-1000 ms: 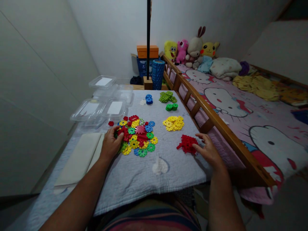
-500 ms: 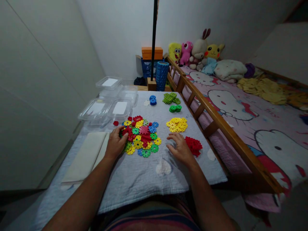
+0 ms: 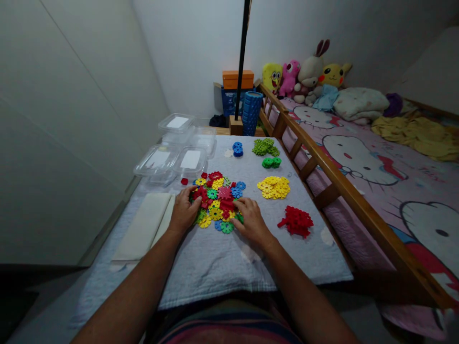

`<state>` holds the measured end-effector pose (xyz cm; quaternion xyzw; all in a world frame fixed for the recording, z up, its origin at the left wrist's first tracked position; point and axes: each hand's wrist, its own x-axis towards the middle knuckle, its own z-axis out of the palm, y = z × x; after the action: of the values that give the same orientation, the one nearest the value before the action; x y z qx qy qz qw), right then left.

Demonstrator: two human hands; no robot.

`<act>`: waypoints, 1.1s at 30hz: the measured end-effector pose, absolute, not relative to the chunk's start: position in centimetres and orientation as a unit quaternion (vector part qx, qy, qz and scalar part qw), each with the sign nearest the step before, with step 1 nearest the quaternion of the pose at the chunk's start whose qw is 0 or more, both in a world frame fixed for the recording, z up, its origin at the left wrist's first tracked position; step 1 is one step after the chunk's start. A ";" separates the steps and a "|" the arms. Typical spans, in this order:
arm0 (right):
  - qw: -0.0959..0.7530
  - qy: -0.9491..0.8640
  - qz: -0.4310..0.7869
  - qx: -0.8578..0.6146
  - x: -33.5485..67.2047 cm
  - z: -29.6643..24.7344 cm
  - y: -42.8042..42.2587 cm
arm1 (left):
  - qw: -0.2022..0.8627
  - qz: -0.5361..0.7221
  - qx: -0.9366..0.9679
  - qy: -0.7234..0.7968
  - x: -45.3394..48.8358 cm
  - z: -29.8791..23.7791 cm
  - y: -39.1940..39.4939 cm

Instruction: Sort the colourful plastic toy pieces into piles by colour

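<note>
A mixed pile of flower-shaped plastic building discs [image 3: 215, 213] in red, yellow, green and blue lies on the cloth in front of me. At its left edge rests my left hand [image 3: 184, 209], thumb and fingers apart against the pieces. My right hand [image 3: 250, 220] reaches the pile's right edge, fingers spread over some green and red pieces, and its fingertips are partly hidden among them. Sorted heaps lie farther right: red pieces [image 3: 297, 221], yellow discs [image 3: 273, 187], green discs [image 3: 271, 162], light-green pieces [image 3: 264, 146] and blue discs [image 3: 237, 149].
Clear plastic boxes [image 3: 190, 160] with white labels stand at the back left. A folded cream-coloured cloth or board [image 3: 141, 227] lies left of my arm. A wooden bed rail [image 3: 315, 157] runs along the table's right side. Behind the table rises a black pole [image 3: 242, 57].
My right hand has moved left from beside the red heap to the mixed pile. My left hand stays at the pile's left edge. The view has shifted slightly.
</note>
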<state>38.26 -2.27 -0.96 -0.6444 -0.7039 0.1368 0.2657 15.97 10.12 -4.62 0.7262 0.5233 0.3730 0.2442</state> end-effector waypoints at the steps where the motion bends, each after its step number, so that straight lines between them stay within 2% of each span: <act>1: 0.260 -0.706 0.129 -0.646 38.0 -1.0 -2.1 | 0.245 0.373 0.727 0.522 16.0 -4.6 10.1; 11: 0.258 -0.699 0.117 -0.656 36.7 -1.2 -1.0 | 0.241 0.372 0.736 0.512 16.0 -4.2 9.9; 21: 0.304 -0.687 0.121 -0.649 37.1 -1.3 -1.5 | 0.240 0.364 0.737 0.517 16.0 -4.2 9.9; 27: 0.345 -0.648 0.081 -0.674 40.3 0.4 -3.2 | 0.239 0.365 0.734 0.521 16.0 -4.4 10.0; 33: 0.258 -0.639 0.047 -0.724 46.7 1.9 -6.5 | 0.235 0.365 0.738 0.516 15.9 -4.4 10.2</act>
<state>46.72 -6.49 1.92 -0.7235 -0.6387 0.0467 0.2576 15.93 10.16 -4.45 0.7381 0.5162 0.3653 0.2350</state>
